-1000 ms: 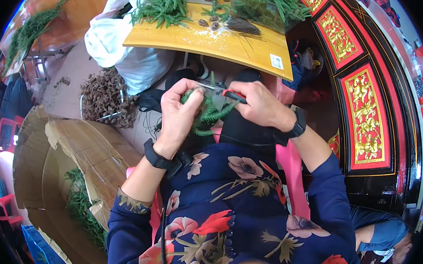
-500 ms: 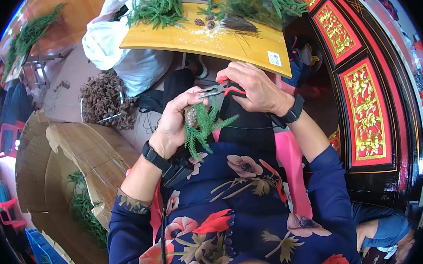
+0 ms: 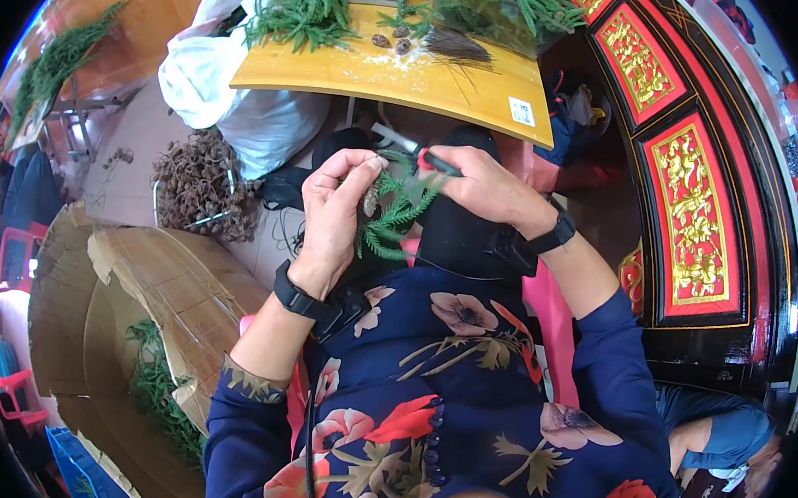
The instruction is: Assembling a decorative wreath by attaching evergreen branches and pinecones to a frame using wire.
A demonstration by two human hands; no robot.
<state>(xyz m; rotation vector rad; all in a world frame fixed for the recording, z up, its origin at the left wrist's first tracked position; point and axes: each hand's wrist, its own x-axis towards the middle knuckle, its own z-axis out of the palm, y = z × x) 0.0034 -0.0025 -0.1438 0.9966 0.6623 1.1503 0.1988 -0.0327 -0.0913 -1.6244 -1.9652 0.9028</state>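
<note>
My left hand is closed, thumb and forefinger pinching the top of a green artificial pine sprig. A small brown pine cone sits on the sprig, just beside those fingers. My right hand is wrapped round the pliers, which have red and black handles. Their metal jaws are smeared by motion and point up and to the left, above the sprig. Some fronds of the sprig reach toward my right fingers; whether they touch cannot be made out.
Ahead, a yellow table bears green sprigs, small pine cones and a bundle of dark wires. A white bag and a heap of brown cones lie left, beyond a cardboard box. Carved panels stand right.
The pliers have swung round and their jaws have come away from the sprig's top. My right hand has turned and lowered slightly; my left hand still pinches the sprig.
</note>
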